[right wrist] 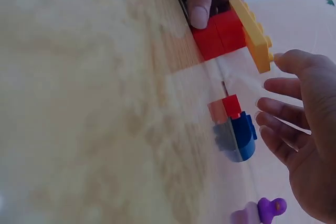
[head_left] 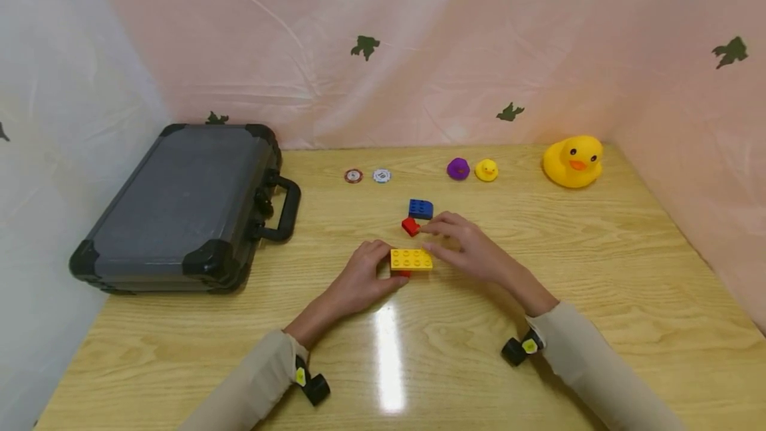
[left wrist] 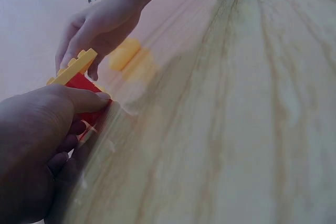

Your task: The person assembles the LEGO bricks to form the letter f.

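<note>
Gripping the red block [right wrist: 218, 34] under the yellow plate [head_left: 411, 259], your left hand [head_left: 362, 281] is pinching; your right hand [head_left: 473, 250] is hovering spread

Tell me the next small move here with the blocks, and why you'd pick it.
Probably close the right hand on the small red brick. The left hand grips the red base under the yellow plate, so the stack looks steadied. The right fingers are relaxed and hold nothing, with fingertips beside that loose brick; the blue brick lies just beyond it.
</note>
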